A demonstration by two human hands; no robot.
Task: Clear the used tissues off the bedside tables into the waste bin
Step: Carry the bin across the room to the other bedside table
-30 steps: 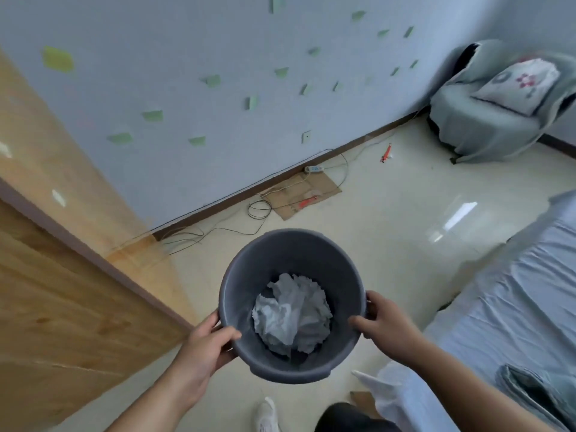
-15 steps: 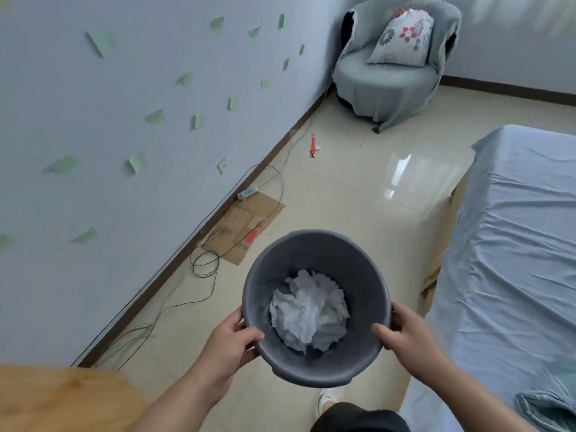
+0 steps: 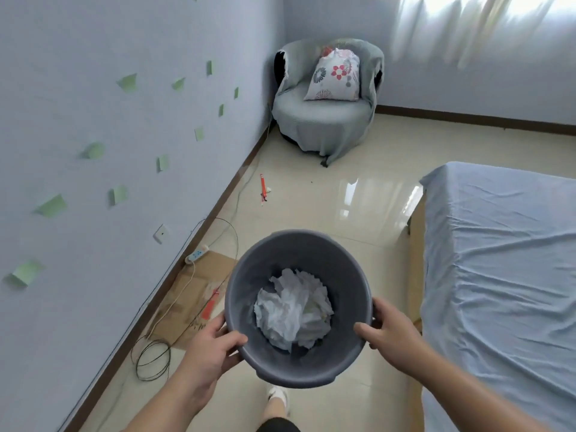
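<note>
waste bin [image 3: 249, 294] — gripped between left hand [image 3: 209, 347] | right hand [image 3: 391, 332] | tissues [image 3: 293, 310] inside

We record: waste bin [image 3: 258, 269], lower centre, dark grey; tissues [image 3: 293, 310] inside it, white; sticky notes [image 3: 51, 205], left, pale green on a pale blue wall [image 3: 78, 57]; cushion [image 3: 335, 76], upper centre, white with red and grey flowers; bed sheet [image 3: 498, 260], right, light blue.

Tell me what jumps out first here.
The grey bin sits centre foreground, gripped at its rim by the left hand and right hand, with crumpled white tissues inside. Beyond it, an armchair with a floral cushion fills the far corner. A blue-sheeted bed runs along the right.
</note>
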